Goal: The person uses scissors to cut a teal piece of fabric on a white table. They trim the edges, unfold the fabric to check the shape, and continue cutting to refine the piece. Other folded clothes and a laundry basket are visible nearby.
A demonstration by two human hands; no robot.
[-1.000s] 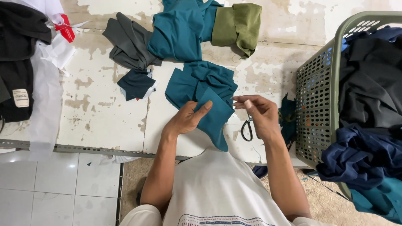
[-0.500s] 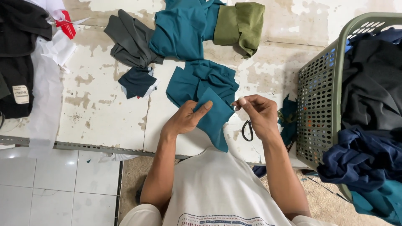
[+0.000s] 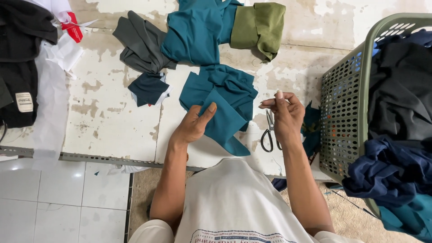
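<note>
The left hand [image 3: 194,123] stays flat on the teal cloth [image 3: 222,105] on the table [image 3: 108,108], while the right hand [image 3: 285,114] has lifted slightly, fingertips pinched, scissors [image 3: 270,132] hanging from it, beside the basket [image 3: 344,117].

A worn white table [image 3: 112,117] carries teal cloth [image 3: 225,99], grey cloth [image 3: 141,45], olive cloth [image 3: 261,27] and scissors [image 3: 269,132].
</note>
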